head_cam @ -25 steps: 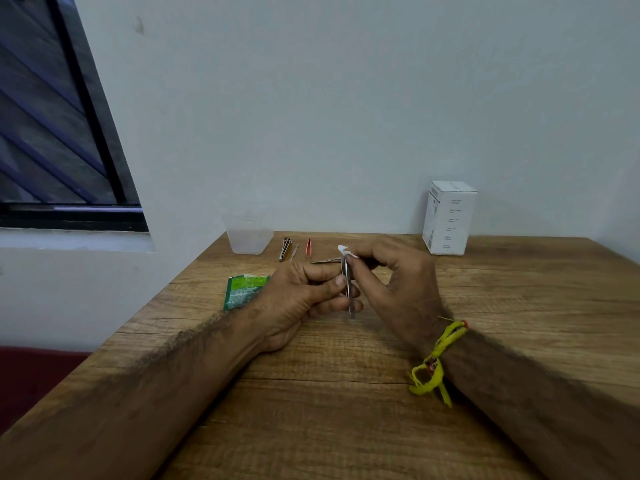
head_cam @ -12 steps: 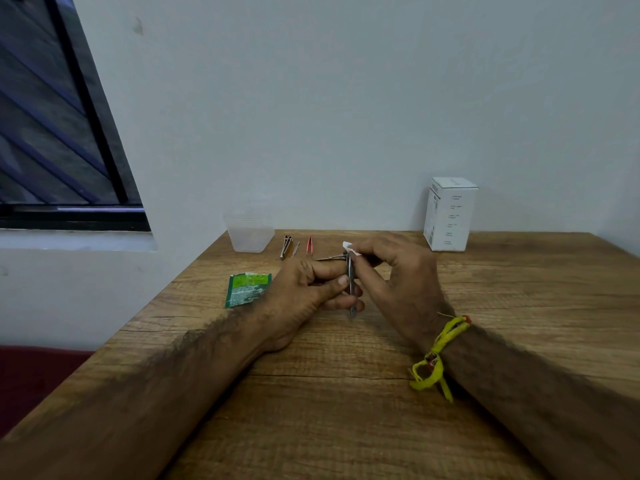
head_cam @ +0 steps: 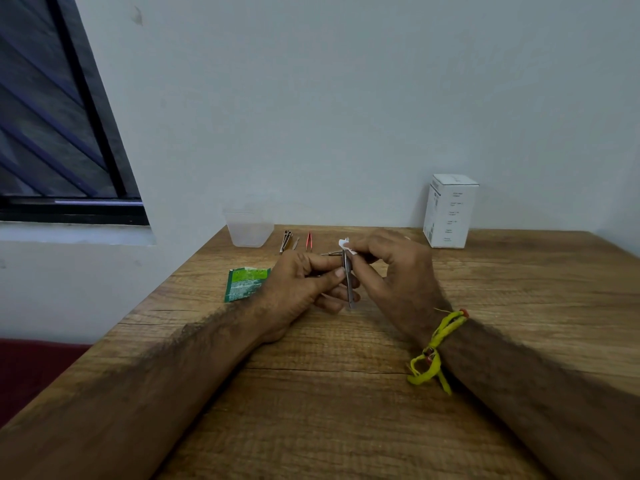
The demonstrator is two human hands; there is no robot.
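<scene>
Our left hand (head_cam: 298, 289) has its grip pinched on one slim steel tweezers (head_cam: 349, 289), upright just above the wooden counter (head_cam: 329, 393). Our right hand (head_cam: 394, 271) pinches one small white wipe (head_cam: 344, 242) at its top. Beyond lie four small tools (head_cam: 285, 240), one green sachet (head_cam: 244, 284), one clear plastic cup (head_cam: 248, 229) and one white cardboard box (head_cam: 450, 211).

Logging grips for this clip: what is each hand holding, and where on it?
Left hand pinches the slim metal tool at mid-shaft, upright; right hand pinches a white scrap against its top end.
</scene>
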